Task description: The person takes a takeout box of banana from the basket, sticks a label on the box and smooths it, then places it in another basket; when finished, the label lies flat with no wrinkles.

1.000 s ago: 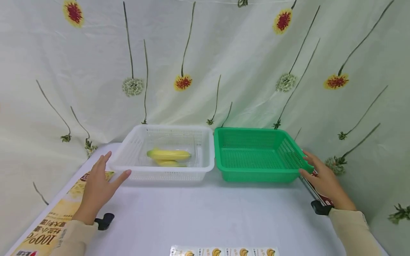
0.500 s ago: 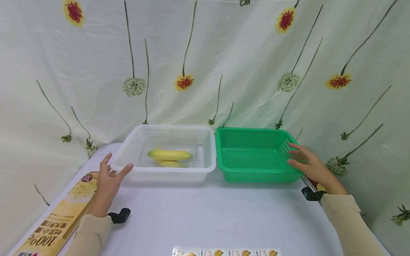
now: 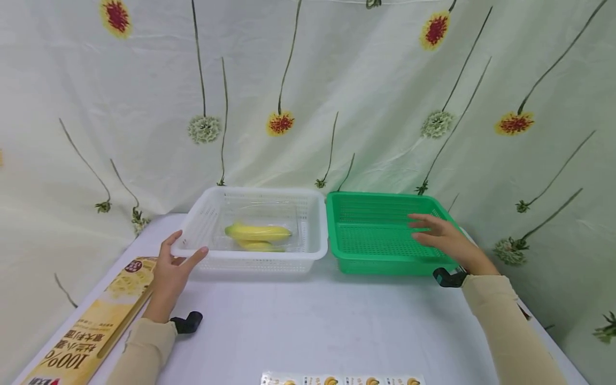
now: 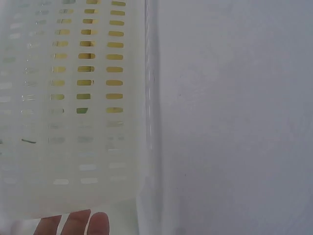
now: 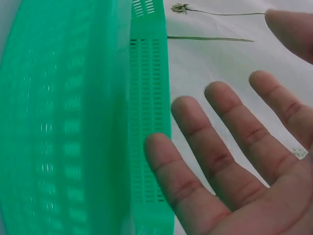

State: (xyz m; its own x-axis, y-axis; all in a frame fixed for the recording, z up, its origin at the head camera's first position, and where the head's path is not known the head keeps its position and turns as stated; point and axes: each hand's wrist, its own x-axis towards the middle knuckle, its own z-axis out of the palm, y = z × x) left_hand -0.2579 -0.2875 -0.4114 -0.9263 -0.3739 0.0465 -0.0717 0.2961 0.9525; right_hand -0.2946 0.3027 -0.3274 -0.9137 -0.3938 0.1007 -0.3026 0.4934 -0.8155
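Note:
A white slotted basket (image 3: 274, 255) stands at the back of the table. Inside it lies a clear plastic box (image 3: 289, 211) around two yellow bananas (image 3: 257, 232). My left hand (image 3: 169, 278) is at its near left corner, thumb by the front rim and the other fingers by the left side; in the left wrist view the fingertips (image 4: 99, 224) show just past the basket's edge. Right of the white basket is a green slotted basket (image 3: 394, 266) with nothing in it. Over its right part hovers my right hand (image 3: 445, 240), fingers spread and holding nothing.
A yellow printed packet (image 3: 96, 321) lies along the left table edge. A strip of banana-picture labels (image 3: 344, 380) is at the front edge. A floral cloth (image 3: 385, 96) hangs right behind the baskets. Something dark sits by the right sleeve.
My right hand has moved left from the green basket's right edge to above its inside. My left hand has shifted slightly right, up to the white basket's corner. Both baskets stay put.

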